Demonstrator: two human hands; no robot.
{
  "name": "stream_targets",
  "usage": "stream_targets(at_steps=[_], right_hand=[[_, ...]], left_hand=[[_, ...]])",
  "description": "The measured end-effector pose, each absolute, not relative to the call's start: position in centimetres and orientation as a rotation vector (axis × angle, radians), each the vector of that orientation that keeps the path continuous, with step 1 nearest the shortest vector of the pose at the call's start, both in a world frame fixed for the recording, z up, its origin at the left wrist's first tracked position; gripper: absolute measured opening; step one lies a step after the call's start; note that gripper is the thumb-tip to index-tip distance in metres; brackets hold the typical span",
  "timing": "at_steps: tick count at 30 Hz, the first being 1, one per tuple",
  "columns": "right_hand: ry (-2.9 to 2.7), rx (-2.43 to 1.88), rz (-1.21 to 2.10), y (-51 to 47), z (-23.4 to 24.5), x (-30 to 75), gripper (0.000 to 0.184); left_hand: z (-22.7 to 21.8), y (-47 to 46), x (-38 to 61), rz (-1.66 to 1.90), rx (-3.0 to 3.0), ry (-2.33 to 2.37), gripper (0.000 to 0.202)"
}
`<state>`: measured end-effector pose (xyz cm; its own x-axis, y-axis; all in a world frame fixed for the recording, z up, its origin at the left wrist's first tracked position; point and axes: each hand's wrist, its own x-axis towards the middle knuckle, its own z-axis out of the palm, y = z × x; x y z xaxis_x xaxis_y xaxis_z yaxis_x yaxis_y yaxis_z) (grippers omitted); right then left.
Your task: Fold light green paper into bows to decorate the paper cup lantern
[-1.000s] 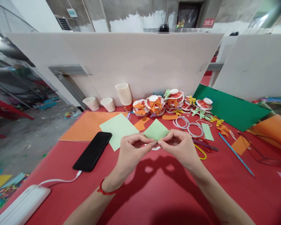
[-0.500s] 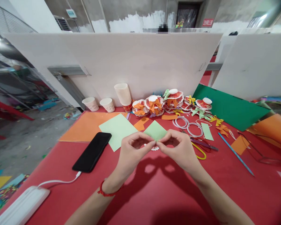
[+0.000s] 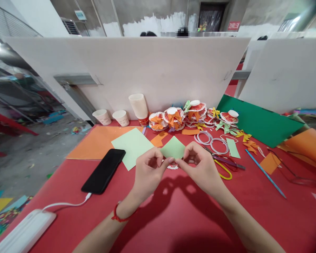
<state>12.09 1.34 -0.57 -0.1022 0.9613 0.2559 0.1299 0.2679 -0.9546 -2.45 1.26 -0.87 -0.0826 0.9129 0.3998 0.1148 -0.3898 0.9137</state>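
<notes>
A small light green paper square (image 3: 173,147), one corner pointing away from me, is held between both hands above the red table. My left hand (image 3: 150,168) pinches its near left edge with thumb and fingers. Opposite it, my right hand (image 3: 199,164) pinches the near right edge, the two thumbs almost meeting. Behind and below the thumbs shows part of a red and white frilled piece (image 3: 173,166), mostly hidden. Scissors with yellow and red handles (image 3: 223,168) lie just right of my right hand. A larger light green sheet (image 3: 131,147) lies left of my left hand.
A black phone (image 3: 104,171) on a white cable joins a white power bank (image 3: 28,230). Paper cups (image 3: 101,117) and frilled red-white cup crafts (image 3: 173,117) line the white partition (image 3: 152,70). Rings of white cord (image 3: 218,145), a blue pencil (image 3: 265,174) and glasses (image 3: 297,177) lie right.
My thumbs and fingers have shifted slightly along the near edge of the green paper, the right fingers lifting a little. A dark head top has appeared above the partition.
</notes>
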Motion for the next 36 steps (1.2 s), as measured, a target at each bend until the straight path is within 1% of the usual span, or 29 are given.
stream_targets(at_steps=[2,3,6,9,14,18,21,23,24,28,30,32,36], right_hand=[[-1.498,-1.087,0.97,1.3,-0.5,12.2,0.025],[-1.494,-1.091,0.965,1.3,-0.4,12.3,0.027],[-1.455,-1.077,1.038,1.2,0.1,12.8,0.03],[-1.364,-1.048,1.181,1.2,0.6,13.2,0.035],[-1.241,-1.004,1.444,1.3,1.3,13.4,0.042],[-1.192,-0.955,1.623,1.5,1.2,13.4,0.04],[-1.225,-0.947,1.646,1.6,0.9,13.5,0.031],[-1.324,-0.963,1.544,1.5,0.9,13.6,0.02],[-1.394,-0.975,1.432,1.4,1.0,13.7,0.015],[-1.686,-0.925,0.827,0.7,1.3,13.5,0.003],[-1.776,-0.864,0.641,0.5,1.3,13.3,0.006],[-1.831,-0.826,0.526,0.4,1.1,13.1,0.009],[-1.948,-0.827,0.335,0.2,0.9,12.9,0.011]], left_hand=[[-1.0,1.2,-2.4,1.575,1.598,1.142,0.035],[-1.0,1.2,-2.4,1.579,1.632,1.126,0.031],[-1.0,1.2,-2.6,1.554,1.79,1.029,0.012],[-0.9,1.6,-3.2,1.575,2.12,0.984,0.021],[-1.1,2.2,-4.2,1.72,2.789,0.999,0.021],[-1.1,2.2,-4.7,1.709,3.091,0.879,0.017],[-0.9,2.2,-4.8,1.632,3.161,0.797,0.013],[-0.8,2.1,-4.6,1.627,3.07,0.785,0.012],[-0.7,2.0,-4.5,1.635,2.979,0.78,0.012],[-0.3,1.5,-4.0,1.64,2.58,0.728,0.015],[-0.2,1.3,-3.8,1.622,2.446,0.728,0.014],[-0.1,1.0,-3.7,1.576,2.376,0.772,0.012],[0.1,0.7,-3.5,1.522,2.403,0.829,0.013]])
